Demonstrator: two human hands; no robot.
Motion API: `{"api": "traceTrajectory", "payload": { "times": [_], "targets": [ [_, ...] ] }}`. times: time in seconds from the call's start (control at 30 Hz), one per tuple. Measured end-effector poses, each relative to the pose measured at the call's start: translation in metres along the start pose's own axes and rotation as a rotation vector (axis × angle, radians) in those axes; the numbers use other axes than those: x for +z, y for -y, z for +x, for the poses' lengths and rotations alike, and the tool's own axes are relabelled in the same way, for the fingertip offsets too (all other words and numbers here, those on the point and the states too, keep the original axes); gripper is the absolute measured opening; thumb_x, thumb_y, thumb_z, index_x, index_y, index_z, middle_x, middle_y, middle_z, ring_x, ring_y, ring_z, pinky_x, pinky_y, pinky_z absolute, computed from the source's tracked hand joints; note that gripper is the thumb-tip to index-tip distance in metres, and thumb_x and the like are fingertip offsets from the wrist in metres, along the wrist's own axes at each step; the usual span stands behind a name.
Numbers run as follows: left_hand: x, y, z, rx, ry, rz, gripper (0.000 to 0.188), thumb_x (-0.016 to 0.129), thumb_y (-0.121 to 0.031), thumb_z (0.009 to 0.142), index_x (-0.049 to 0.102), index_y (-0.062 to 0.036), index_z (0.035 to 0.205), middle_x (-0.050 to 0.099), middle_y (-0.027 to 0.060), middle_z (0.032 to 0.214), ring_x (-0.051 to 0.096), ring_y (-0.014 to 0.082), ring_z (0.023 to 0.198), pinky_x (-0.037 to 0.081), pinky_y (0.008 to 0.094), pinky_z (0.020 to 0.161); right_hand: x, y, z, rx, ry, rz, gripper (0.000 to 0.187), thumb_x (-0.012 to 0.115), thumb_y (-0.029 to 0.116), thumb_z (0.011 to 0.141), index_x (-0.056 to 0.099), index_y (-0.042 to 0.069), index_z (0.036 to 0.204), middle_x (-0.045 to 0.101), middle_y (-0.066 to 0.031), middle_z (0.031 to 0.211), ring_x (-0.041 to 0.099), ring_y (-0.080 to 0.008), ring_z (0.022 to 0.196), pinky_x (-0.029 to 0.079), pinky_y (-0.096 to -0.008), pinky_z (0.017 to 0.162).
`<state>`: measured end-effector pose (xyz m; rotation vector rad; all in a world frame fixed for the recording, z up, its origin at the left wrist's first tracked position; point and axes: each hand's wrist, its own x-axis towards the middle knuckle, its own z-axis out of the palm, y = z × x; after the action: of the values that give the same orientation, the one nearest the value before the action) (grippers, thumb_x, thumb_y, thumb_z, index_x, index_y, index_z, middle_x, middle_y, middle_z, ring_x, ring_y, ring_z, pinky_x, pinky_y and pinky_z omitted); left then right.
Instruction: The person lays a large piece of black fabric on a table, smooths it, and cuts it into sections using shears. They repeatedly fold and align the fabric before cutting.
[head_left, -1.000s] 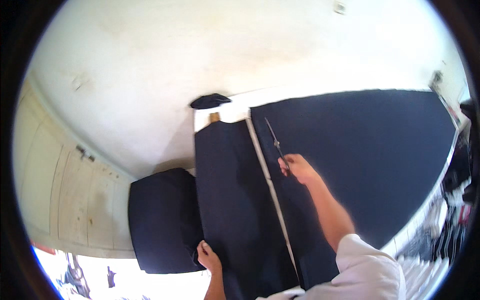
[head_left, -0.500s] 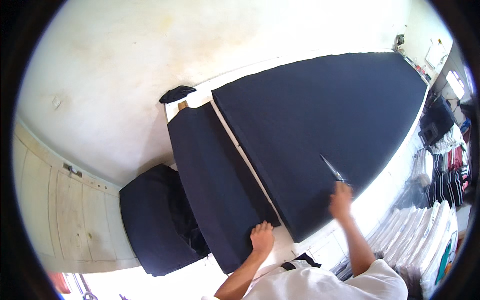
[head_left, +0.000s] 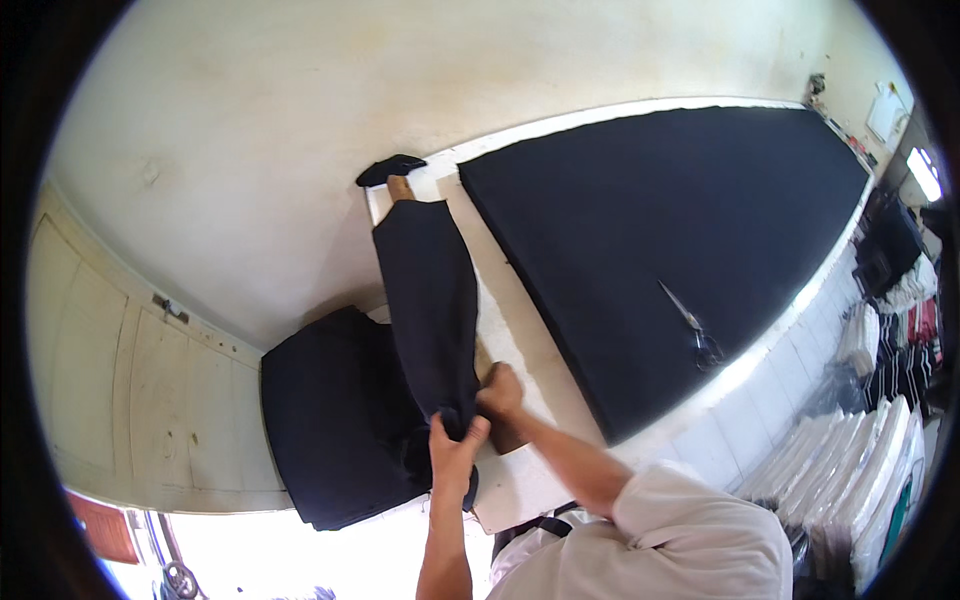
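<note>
So, left hand pinches the bunched dark strip; right hand is blurry, can't tell its grip. Strip runs off toward 11 o'clock, might crease if yanked. Scissors at 2 o'clock could slide if their sheet shifts.

Left hand on dark cloth

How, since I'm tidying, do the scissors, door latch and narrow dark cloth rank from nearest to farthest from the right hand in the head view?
1. Narrow dark cloth: at the right hand, on its left.
2. Scissors: to the right, on the wide dark cloth.
3. Door latch: far left, on the door.
</note>
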<state>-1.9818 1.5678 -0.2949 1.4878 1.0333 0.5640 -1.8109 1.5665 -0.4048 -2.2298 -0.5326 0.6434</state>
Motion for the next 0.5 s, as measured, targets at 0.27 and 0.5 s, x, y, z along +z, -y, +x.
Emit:
{"api": "traceTrajectory", "payload": {
  "times": [0.27, 0.5],
  "targets": [
    [0.043, 0.098, -0.026, -0.01, 0.249, 0.571, 0.074, 0.081, -0.044, 0.089, 0.059, -0.0228, 0.156, 0.073, 0.0256, 0.132, 0.07, 0.0422, 0.124, 0.053, 0.0443, 0.109, -0.205, -0.035, -0.035, -0.098, 0.043, 0.161, 0.086, 0.093, 0.033, 0.068, 0.063, -0.013, 0.134, 0.071, -0.0262, 0.122, 0.071, -0.0368, 0.113, 0.054, -0.0407, 0.101],
    [0.069, 0.122, -0.029, -0.12, 0.152, 0.781, 0.063, 0.078, -0.049, 0.09, 0.062, -0.0429, 0.151, 0.078, 0.0209, 0.12, 0.074, 0.0411, 0.114, 0.055, 0.0497, 0.103, -0.222, -0.075, -0.025, -0.278, -0.363, -0.494, 0.08, 0.09, 0.028, 0.069, 0.053, -0.009, 0.13, 0.058, -0.0218, 0.12, 0.058, -0.0408, 0.118, 0.052, -0.0502, 0.098]
  ]
}}
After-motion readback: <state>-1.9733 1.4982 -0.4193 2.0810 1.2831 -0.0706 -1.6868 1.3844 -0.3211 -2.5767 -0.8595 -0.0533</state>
